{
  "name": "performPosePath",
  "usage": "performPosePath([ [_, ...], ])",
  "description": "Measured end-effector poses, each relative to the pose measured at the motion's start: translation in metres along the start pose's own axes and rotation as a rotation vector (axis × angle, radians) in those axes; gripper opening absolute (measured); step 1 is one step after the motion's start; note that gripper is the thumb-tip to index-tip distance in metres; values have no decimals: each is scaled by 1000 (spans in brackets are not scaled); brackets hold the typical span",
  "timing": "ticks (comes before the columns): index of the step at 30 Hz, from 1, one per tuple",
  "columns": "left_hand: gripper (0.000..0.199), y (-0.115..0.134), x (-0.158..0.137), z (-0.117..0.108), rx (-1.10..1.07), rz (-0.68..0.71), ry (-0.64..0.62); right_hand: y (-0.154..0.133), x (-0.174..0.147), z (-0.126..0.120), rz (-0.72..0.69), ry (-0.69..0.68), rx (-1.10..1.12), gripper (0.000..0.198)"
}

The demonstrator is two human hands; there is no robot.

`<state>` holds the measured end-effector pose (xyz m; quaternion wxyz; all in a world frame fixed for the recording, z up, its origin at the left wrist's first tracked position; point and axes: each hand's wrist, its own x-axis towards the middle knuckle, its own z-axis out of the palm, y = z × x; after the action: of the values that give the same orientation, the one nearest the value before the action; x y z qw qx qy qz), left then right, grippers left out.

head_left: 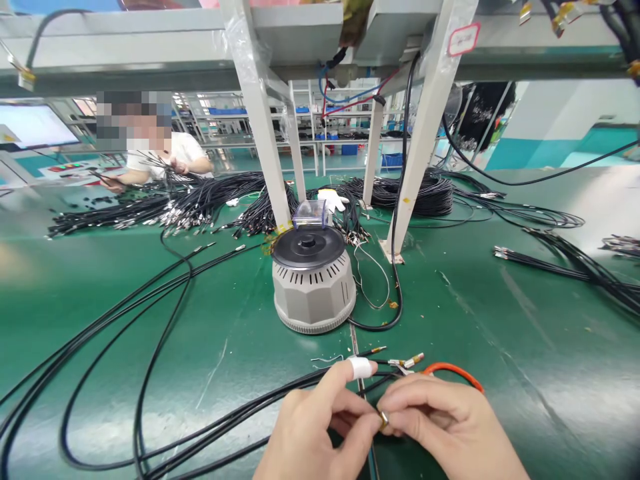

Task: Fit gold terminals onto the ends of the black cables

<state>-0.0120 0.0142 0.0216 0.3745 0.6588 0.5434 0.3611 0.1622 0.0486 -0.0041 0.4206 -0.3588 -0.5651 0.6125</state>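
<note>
My left hand (323, 420) and my right hand (445, 420) meet at the front of the bench, thumbs and forefingers pinched together. Between their fingertips is a small metal cable end (383, 419) with amber tape on it. White tape (361, 368) wraps my left forefinger. Just beyond my fingers lie several black cables (300, 383), their metal-tipped ends (414, 361) partly taped in amber. Behind my right hand an orange curved handle (453, 368) sticks out; the rest of that tool is mostly hidden.
A grey round dispenser with a black top (315, 287) stands mid-bench, a clear purple box (310, 213) behind it. White posts (420, 140) hold up a shelf. Bundles of black cables (215, 193) lie along the back and right. A person (165, 157) holds cables at far left.
</note>
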Motion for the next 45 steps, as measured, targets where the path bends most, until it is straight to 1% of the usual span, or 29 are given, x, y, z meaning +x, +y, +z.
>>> performPosePath([
  [4, 18, 5, 4, -1, 45, 8, -45, 0, -2, 1, 23, 41, -34, 8],
  [8, 20, 1, 3, 3, 38, 28, -52, 2, -3, -1, 17, 36, -56, 8],
  [10, 20, -4, 1, 9, 56, 69, 2, 3, -3, -3, -3, 18, -106, 9],
  [13, 19, -11, -1, 19, 117, 136, 159, 3, -3, -4, -34, -4, -201, 13],
  [14, 18, -13, -2, 21, 122, 134, 192, 3, -2, -4, -37, 1, -213, 13],
  [15, 17, -14, -2, 22, 101, 117, 192, 3, -2, -3, -34, 9, -210, 13],
  [16, 16, -15, -2, 21, 55, 86, 172, 3, -2, -3, -26, 20, -197, 12],
  [20, 11, -13, 1, 13, -186, -71, 27, 2, 0, -1, 18, 75, -128, 7],
  [22, 13, -10, 2, 8, -231, -112, 9, 1, 0, 0, 19, 68, -122, 7],
  [24, 14, -7, 3, 6, -219, -136, -1, 1, 0, 0, 17, 71, -120, 7],
  [27, 14, -2, 4, 5, -129, -123, -27, 2, -2, -1, 18, 79, -126, 8],
  [30, 13, -1, 1, 10, -51, -62, -5, 6, -3, -2, 12, 69, -143, 7],
  [34, 14, -5, -2, 19, 4, 0, 162, 8, -3, -2, -5, 67, -162, 10],
  [35, 13, -6, -2, 20, -5, -2, 184, 8, -3, -2, -4, 70, -161, 10],
  [36, 13, -7, -2, 20, -36, -16, 181, 7, -3, -2, 0, 74, -155, 9],
  [41, 15, -9, 1, 12, -337, -154, 24, 3, -4, -1, 25, 63, -88, 7],
  [43, 19, -8, 1, 9, -357, -161, 10, 3, -4, -1, 30, 77, -86, 6],
  [45, 20, -7, 1, 8, -313, -156, 11, 5, -4, -1, 18, 84, -103, 7],
])
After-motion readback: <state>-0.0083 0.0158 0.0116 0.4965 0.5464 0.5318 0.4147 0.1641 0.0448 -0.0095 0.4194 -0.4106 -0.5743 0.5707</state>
